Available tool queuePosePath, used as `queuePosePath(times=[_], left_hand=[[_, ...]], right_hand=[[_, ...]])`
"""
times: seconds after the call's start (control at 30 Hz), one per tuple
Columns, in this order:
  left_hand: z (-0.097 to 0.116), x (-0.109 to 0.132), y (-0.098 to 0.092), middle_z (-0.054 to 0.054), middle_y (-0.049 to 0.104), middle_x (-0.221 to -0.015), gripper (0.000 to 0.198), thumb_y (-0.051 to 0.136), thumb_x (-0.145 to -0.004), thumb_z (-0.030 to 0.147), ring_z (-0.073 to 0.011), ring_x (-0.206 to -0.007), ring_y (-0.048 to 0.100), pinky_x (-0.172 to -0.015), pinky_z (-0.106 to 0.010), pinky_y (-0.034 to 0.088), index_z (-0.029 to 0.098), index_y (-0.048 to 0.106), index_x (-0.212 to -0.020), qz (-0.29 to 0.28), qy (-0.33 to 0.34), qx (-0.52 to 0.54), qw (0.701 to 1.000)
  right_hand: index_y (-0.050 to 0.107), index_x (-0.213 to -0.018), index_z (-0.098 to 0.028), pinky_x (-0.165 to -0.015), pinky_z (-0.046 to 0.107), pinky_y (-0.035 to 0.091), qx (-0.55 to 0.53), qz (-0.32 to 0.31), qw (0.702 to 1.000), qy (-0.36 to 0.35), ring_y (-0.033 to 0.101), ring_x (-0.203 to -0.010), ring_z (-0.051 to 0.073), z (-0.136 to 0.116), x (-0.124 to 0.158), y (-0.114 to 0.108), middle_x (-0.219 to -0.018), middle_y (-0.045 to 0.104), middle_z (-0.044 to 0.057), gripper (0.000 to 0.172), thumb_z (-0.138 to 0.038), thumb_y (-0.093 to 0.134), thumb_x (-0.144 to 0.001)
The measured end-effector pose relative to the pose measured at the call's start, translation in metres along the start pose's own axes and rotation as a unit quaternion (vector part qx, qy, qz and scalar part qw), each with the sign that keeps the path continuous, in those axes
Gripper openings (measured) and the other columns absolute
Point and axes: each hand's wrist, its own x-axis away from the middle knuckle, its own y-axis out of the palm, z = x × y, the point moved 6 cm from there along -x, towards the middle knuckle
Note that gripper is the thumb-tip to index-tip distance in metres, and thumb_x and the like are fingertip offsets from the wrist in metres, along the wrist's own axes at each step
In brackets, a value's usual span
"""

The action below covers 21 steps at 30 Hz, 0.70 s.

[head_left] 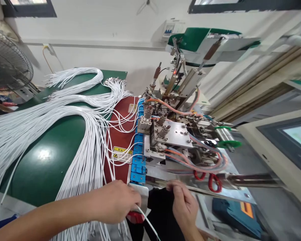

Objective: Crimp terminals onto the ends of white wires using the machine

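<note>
My left hand (pixel 116 202) is closed on a white cable (pixel 148 221), whose free length hangs down and to the right from the fingers. It is beside the metal guard plate (pixel 141 194) at the near end of the row of blue clamps (pixel 138 167). To its right, my right hand (pixel 184 202) has its fingers curled together; whatever they hold, if anything, is hidden. Other white cables run from a large bundle (pixel 77 147) across the red plate (pixel 122 134) into the blue clamps.
A machine with metal blocks (pixel 173 134) and orange hoses stands beyond the clamps, with a wire spool (pixel 225 137) at its right. A monitor (pixel 288 134) is at the far right, a fan (pixel 7 60) at the left. Red-handled rings (pixel 214 182) stick out near my right hand.
</note>
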Motion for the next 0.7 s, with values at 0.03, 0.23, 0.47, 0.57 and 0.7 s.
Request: queuePosePath(times=[0.03,0.23,0.47,0.57,0.7], left_hand=[[0.000,0.000,0.000,-0.003,0.065,-0.073,0.016,0.045,-0.080,0.014,-0.0158,-0.062,0.059,-0.057,-0.024,0.041,0.018,0.060,-0.084,-0.009,-0.009,0.012,1.000],[-0.012,-0.003,-0.007,0.000,0.062,-0.081,0.025,0.034,-0.087,0.015,-0.0112,-0.070,0.056,-0.065,-0.021,0.042,0.020,0.056,-0.099,0.116,-0.091,0.131,0.980],[-0.006,-0.003,-0.002,-0.004,0.063,-0.090,0.027,0.036,-0.086,0.014,-0.0136,-0.080,0.057,-0.071,-0.024,0.042,0.019,0.059,-0.100,0.098,-0.049,0.101,0.989],[-0.004,0.011,0.003,-0.002,0.064,-0.084,0.024,0.041,-0.086,0.017,-0.0136,-0.076,0.058,-0.067,-0.023,0.043,0.021,0.062,-0.095,0.000,-0.026,0.071,0.997],[-0.012,0.029,0.007,-0.002,0.063,-0.084,0.020,0.045,-0.086,0.020,-0.0125,-0.075,0.058,-0.068,-0.022,0.043,0.022,0.062,-0.097,-0.053,-0.017,0.044,0.997]], right_hand=[[0.061,-0.071,-0.017,-0.055,0.027,0.042,-0.037,-0.039,0.998,-0.018,0.052,-0.059,0.016,-0.012,0.003,0.007,-0.063,0.057,0.003,0.026,-0.035,0.048,-0.082],[0.067,-0.087,-0.018,-0.051,0.029,0.045,-0.232,-0.098,0.968,0.011,0.053,-0.058,0.016,-0.044,0.013,0.026,-0.068,0.058,0.006,0.042,-0.045,0.035,-0.086],[0.064,-0.079,-0.020,-0.055,0.028,0.043,-0.184,-0.175,0.966,-0.041,0.054,-0.059,0.016,-0.071,0.012,0.030,-0.060,0.059,0.003,0.011,-0.022,0.053,-0.080],[0.066,-0.081,-0.020,-0.058,0.031,0.042,-0.182,-0.353,0.916,-0.061,0.056,-0.057,0.017,-0.083,0.023,0.040,-0.058,0.062,0.005,0.028,-0.039,0.046,-0.083],[0.067,-0.090,-0.020,-0.059,0.030,0.042,-0.143,-0.408,0.901,-0.046,0.058,-0.059,0.017,-0.075,0.031,0.039,-0.063,0.064,0.006,0.042,-0.053,0.043,-0.081]])
